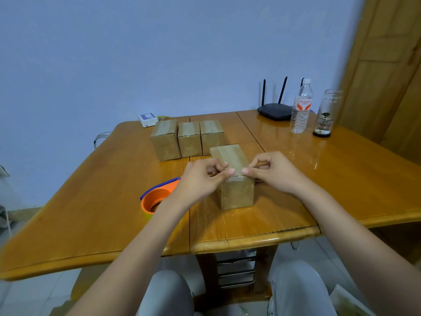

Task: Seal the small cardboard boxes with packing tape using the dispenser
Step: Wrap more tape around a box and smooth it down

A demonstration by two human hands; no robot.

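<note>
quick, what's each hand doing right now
Left hand: fingers curled, thumb pressing the tape at the near top edge of the front box.
Right hand: the same from the other side; a true pinch cannot be told.

The brown cardboard box (234, 176) under my fingers stands upright near the front edge of the wooden table (341, 179), its top flaps shut with clear tape along the seam. Three more taped boxes (189, 139) stand side by side in a row just behind it, toward the back edge. The orange tape dispenser (157, 199), with its blue blade guard, lies on the table left of the near box
</note>
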